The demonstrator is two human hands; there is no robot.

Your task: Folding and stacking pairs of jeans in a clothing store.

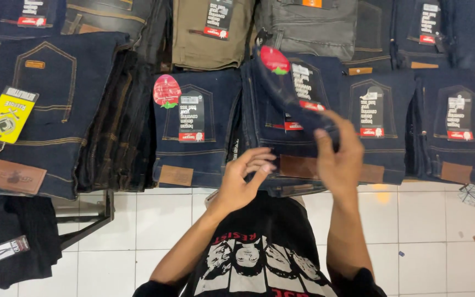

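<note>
My right hand point(341, 160) grips the lifted edge of a folded pair of dark blue jeans point(290, 99), which curls upward with a round red tag at its top. It belongs to a stack of folded dark jeans point(281, 137) at the middle. My left hand point(244, 177) is flat against the front edge of that stack, fingers spread and touching the denim just below the raised pair. Both forearms reach up from the bottom of the view, over my black printed shirt point(259, 258).
More stacks of folded jeans lie side by side: dark blue ones point(193, 132) left of centre, a large stack with a yellow tag point(50, 110) at far left, others point(452, 126) at right, khaki trousers point(210, 33) behind. White tiled floor point(430, 236) lies below. Black garments point(12, 242) sit lower left.
</note>
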